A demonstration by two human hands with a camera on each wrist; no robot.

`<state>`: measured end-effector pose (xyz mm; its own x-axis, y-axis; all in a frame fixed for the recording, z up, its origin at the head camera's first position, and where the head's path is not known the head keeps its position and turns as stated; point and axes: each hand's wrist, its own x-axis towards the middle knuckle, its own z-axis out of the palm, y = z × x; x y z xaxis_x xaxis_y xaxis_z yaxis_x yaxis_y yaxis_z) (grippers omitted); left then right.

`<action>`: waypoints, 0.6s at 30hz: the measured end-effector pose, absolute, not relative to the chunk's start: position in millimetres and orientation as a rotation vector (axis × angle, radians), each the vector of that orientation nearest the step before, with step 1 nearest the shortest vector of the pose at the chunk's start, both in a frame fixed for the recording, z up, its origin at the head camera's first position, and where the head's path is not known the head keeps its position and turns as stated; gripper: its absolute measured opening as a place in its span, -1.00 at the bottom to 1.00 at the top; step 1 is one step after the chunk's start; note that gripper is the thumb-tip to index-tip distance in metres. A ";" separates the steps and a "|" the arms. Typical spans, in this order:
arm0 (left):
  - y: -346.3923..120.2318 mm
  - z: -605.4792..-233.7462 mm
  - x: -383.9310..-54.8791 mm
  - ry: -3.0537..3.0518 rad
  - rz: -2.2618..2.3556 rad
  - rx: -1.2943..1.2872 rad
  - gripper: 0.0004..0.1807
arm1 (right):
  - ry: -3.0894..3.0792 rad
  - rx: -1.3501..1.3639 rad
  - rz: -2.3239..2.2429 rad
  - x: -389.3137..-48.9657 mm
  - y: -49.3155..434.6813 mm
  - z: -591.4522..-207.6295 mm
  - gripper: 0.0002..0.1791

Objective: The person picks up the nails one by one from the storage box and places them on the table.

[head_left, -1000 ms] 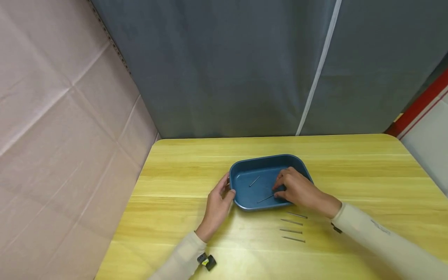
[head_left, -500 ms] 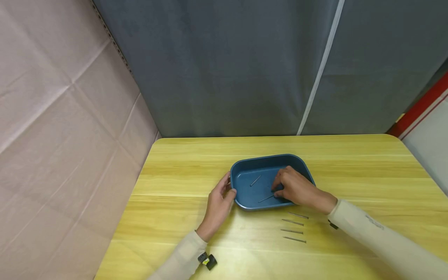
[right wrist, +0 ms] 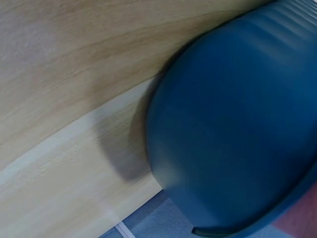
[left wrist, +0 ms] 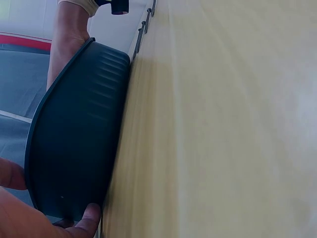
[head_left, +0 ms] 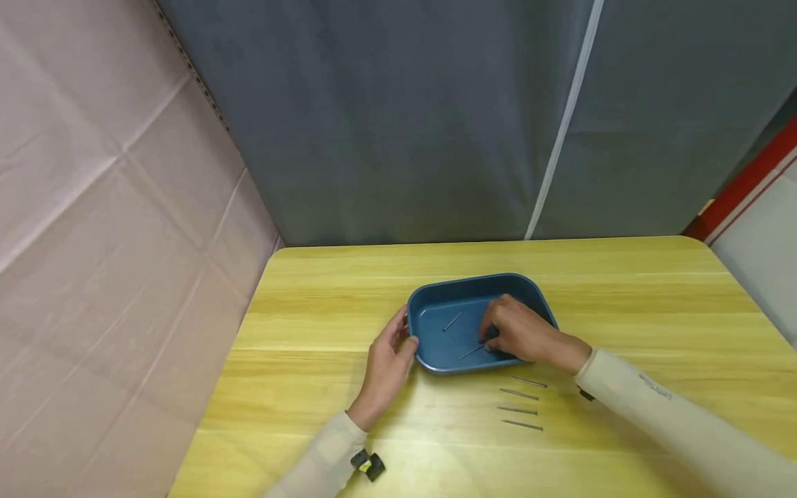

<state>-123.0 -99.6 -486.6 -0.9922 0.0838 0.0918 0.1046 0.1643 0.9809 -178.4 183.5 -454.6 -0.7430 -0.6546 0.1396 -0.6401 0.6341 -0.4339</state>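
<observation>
A blue tray (head_left: 436, 344) with rounded corners stands on the table. My left hand (head_left: 387, 370) grips its left end, the thumb near the rim and the fingers round the outside; the left wrist view shows those fingers against the tray wall (left wrist: 69, 134). My right hand (head_left: 523, 333) reaches in over the front right side and pinches one end of a thin nail (head_left: 470, 352) on the tray floor. A second nail (head_left: 452, 321) lies loose farther back. In the right wrist view the tray's outside (right wrist: 233, 114) hides most of that hand.
Several nails (head_left: 521, 425) lie in a rough column on the wooden table (head_left: 324, 304), in front of the tray's right half. A grey curtain (head_left: 405, 138) hangs behind the table, and a pale cloth wall (head_left: 124, 277) stands on the left.
My right hand has shifted slightly left inside the tray, and the pinched nail has tilted a little. The left hand and the tray keep their places.
</observation>
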 end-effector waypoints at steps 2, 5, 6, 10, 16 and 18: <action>-99.5 -486.2 -122.4 -2.385 -2.011 -0.190 -0.31 | 2.801 -1.129 -0.748 -179.0 183.6 -455.4 -0.82; -99.0 -485.8 -122.1 -2.384 -2.009 -0.185 -0.31 | 2.787 -1.130 -0.772 -179.5 184.1 -455.5 -0.81; -98.8 -485.8 -122.0 -2.383 -2.008 -0.183 -0.31 | 2.785 -1.127 -0.775 -179.5 184.4 -455.4 -0.81; -98.5 -486.8 -121.5 -2.381 -2.008 -0.174 -0.31 | 2.798 -1.095 -0.762 -178.1 185.6 -453.9 -0.82; -98.5 -487.1 -120.8 -2.380 -2.005 -0.177 -0.31 | 2.844 -1.049 -0.791 -172.4 188.8 -448.6 -0.78; -98.3 -486.6 -120.6 -2.382 -2.001 -0.178 -0.31 | 2.857 -1.016 -0.816 -169.2 190.7 -446.9 -0.77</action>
<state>-120.6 -98.3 -486.6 -0.9931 0.0713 0.0927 0.1036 0.1690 0.9802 -169.2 190.7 -446.9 -0.7908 -0.5888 0.1672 -0.5883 0.6556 -0.4734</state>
